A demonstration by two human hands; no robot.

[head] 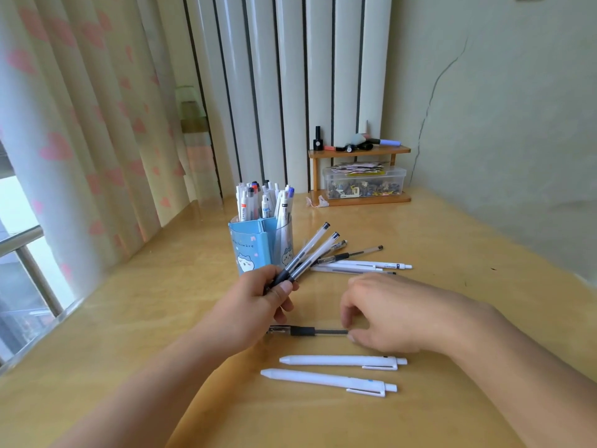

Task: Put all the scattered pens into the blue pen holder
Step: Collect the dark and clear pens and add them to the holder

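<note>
The blue pen holder (250,250) stands on the wooden desk, packed with several white pens. My left hand (258,302) is raised just in front of it, shut on two clear gel pens (310,253) that point up and to the right. My right hand (387,312) rests low on the desk, its fingertips touching the right end of a black-grip clear pen (303,331) that lies flat. Two white click pens (342,361) (326,381) lie side by side nearer to me. Several more pens (358,265) lie in a loose bunch to the right of the holder.
A small wooden shelf (358,153) stands at the back right, with small bottles on top and a clear plastic box (365,182) of bits under it. A heart-patterned curtain and a window run along the desk's left edge. A wall borders the right.
</note>
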